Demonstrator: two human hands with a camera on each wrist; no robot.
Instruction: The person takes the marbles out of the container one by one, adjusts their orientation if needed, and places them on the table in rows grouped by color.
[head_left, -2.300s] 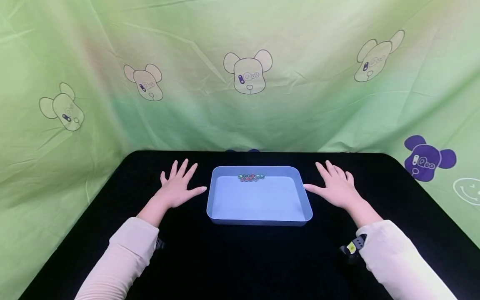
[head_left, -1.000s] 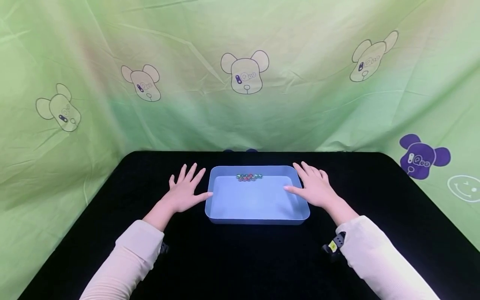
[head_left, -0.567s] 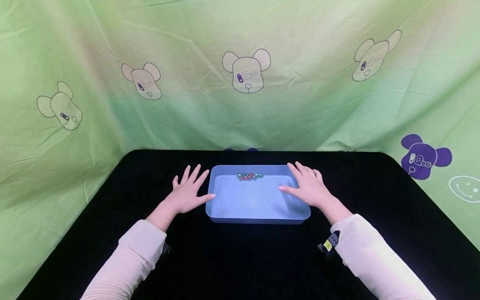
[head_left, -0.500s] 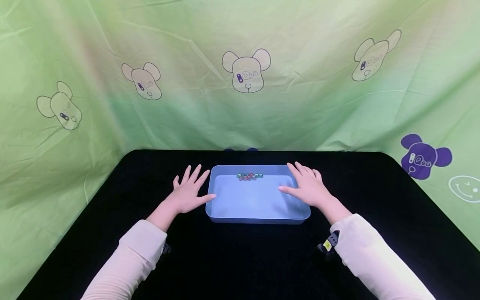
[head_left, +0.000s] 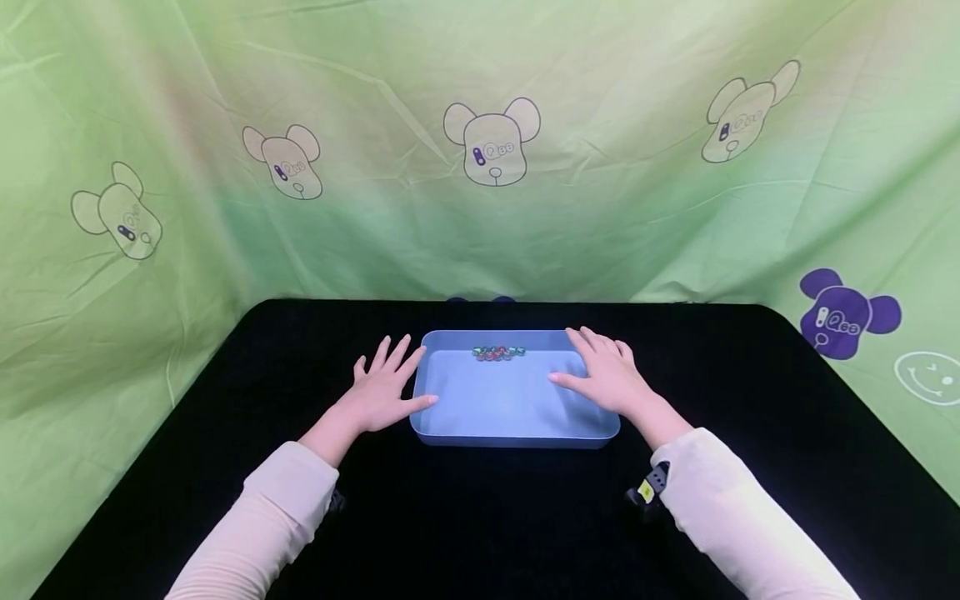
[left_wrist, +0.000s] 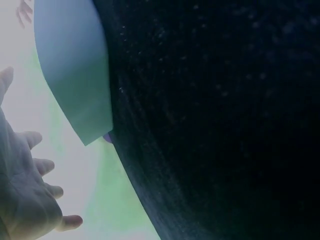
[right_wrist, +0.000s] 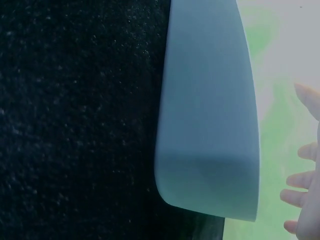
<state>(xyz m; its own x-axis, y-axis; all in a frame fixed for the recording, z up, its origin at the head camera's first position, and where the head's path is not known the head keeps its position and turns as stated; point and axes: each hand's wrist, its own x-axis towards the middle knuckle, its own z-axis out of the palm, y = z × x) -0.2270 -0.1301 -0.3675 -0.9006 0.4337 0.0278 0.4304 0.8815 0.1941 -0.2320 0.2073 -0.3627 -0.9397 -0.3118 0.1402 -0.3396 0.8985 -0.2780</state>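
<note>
Tray (head_left: pixel 465 437), pale blue and shallow, sits at the middle of the black table (head_left: pixel 480 533), its long side across the view. A short row of small coloured beads (head_left: pixel 498 353) lies against the tray's far wall, at 12 o'clock inside it; the rest of the floor is bare.

Both hands have closed in from the sides. A couple of seconds ago they lay flat on the cloth, well apart from the tray at 9 and 3 o'clock. Now the left hand (head_left: pixel 382 390) is just beside the left wall, its thumb at the rim near the 8 o'clock corner and its fingers spread and straight, pointing toward 1 o'clock. The right hand (head_left: pixel 606 377) has come further: it lies over the right rim at about 3 o'clock, thumb reaching in above the tray floor, fingers straight and slightly fanned toward 11 o'clock. Neither hand holds anything. Whether palms or fingertips actually press on the rim cannot be told from the head view, and the wrist views show only the tray's outer wall against the dark cloth with fingers loosely spread off to one side.

The tray itself has not shifted, and the beads keep their place. By the look of it, the hands are bracketing the tray, positioned to take it by its two short sides.
</note>
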